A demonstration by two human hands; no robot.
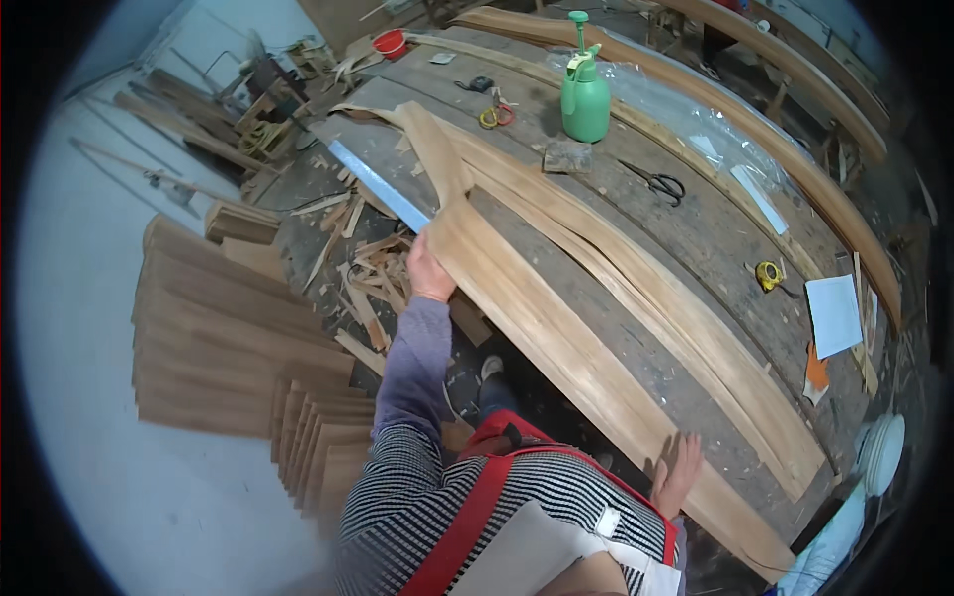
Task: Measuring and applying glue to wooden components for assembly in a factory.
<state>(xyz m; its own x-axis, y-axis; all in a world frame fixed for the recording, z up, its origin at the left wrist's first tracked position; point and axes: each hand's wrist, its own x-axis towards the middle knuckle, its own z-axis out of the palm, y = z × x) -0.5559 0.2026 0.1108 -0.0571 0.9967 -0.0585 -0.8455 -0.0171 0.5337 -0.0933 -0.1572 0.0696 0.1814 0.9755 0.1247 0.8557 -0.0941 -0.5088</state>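
Note:
A long pale-brown strip of wood veneer (556, 328) lies along the near edge of the workbench, folded over on itself at its far left end. My left hand (430, 272) is closed round its near edge, with the fingertips partly hidden. Just beyond that hand, a shiny metal straightedge (378, 186) sticks out from under the veneer. My right hand (678, 475) rests flat near the strip's right end, fingers stretched out and gripping nothing. Another long, split veneer strip (636, 268) lies beside it, farther from me.
On the bench (537, 109) are a green spray bottle (586, 104), black scissors (656, 183), red-and-yellow scissors (496, 113), a block (567, 157) and a yellow tape measure (768, 276). Veneer stacks (219, 338) lean at the left, near wood scraps (370, 283). Curved wooden pieces (735, 124) stand behind.

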